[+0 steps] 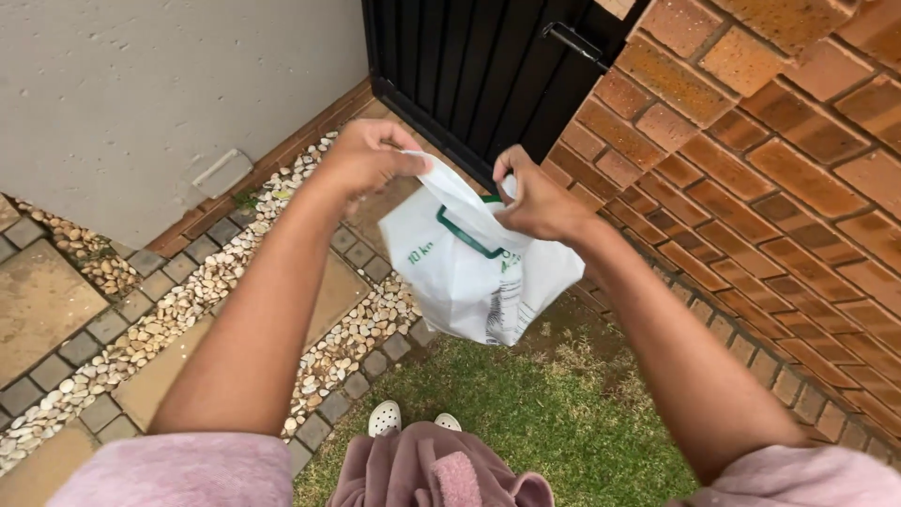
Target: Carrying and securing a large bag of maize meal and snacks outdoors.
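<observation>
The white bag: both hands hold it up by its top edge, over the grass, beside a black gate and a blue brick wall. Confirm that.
Not quite: the brick wall is red-orange, not blue. The head view shows the rest holds: the left hand and right hand hold the white bag by its top edge, over the grass, beside the black gate.

white plastic bag [465, 282] | green handle patch, dark print (unread) | held mid-air; over grass

Both arms outstretched; left hand [368, 155], right hand [535, 197] clenched, raised.
</observation>
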